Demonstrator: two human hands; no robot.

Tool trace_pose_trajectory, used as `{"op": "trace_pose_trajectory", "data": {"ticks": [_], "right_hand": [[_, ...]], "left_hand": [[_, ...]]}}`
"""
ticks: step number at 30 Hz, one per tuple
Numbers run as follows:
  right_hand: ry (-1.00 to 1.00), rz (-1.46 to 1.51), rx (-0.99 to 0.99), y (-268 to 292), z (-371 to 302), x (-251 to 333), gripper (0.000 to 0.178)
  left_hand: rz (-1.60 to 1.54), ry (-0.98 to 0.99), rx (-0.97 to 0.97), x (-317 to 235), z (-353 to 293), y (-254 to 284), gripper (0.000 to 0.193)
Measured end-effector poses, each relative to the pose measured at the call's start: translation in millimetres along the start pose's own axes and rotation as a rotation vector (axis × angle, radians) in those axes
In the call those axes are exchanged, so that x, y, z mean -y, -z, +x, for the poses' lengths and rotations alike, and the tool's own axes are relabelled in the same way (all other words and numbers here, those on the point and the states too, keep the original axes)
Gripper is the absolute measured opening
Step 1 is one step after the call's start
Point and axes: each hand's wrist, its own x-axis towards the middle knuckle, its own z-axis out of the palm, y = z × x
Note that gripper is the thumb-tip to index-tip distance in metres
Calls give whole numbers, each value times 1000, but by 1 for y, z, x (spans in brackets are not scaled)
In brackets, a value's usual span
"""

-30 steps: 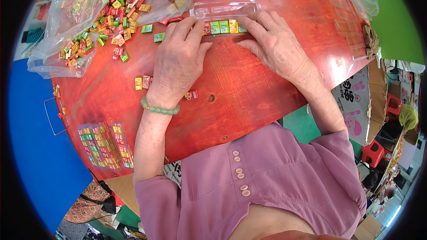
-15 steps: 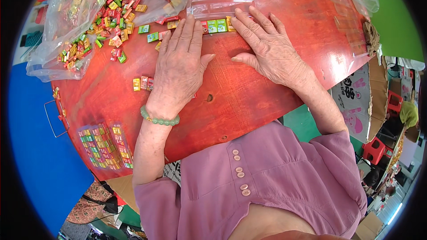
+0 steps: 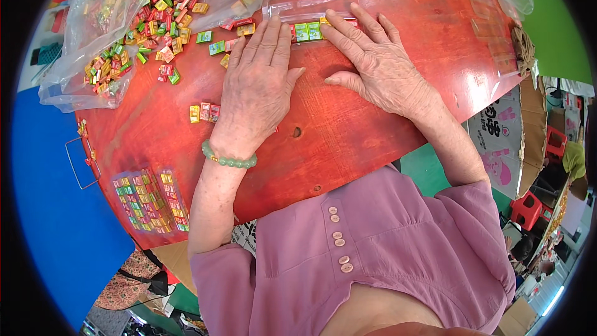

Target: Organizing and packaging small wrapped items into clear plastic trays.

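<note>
A short row of small coloured boxes (image 3: 308,32) lies across the table, with green, red and yellow ones showing between my hands. My left hand (image 3: 257,84) is stretched flat, its fingertips over the left end of the row. At the right end, the fingers of my right hand (image 3: 380,65) are spread over the boxes, thumb held apart. Both hands hide parts of the row. Just beyond my fingertips is a clear plastic tray (image 3: 311,2). Left of my left hand lie a few loose boxes (image 3: 216,47), and a small group (image 3: 204,112) sits near its wrist.
A big heap of small boxes (image 3: 165,25) spills from a clear plastic bag (image 3: 68,81) at the far left. Filled packs (image 3: 144,202) lie at the table's near left edge. More clear trays (image 3: 491,28) are stacked at the far right, beside a cardboard box (image 3: 504,143).
Both hands stay stretched over the row with almost the same pose. The whole view has shifted slightly; no box has visibly been picked up or let go.
</note>
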Motion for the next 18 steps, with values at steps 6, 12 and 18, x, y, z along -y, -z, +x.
{"op": "trace_pose_trajectory", "data": {"ticks": [6,12,18], "right_hand": [[4,8,-29,-3,-1,2,83],[32,-9,-56,-4,-2,1,82],[47,10,-57,-6,-1,-1,83]], "left_hand": [[-19,20,-2,3,-4,-1,64],[25,-14,30,5,2,-3,66],[53,-6,44,3,1,0,66]]}}
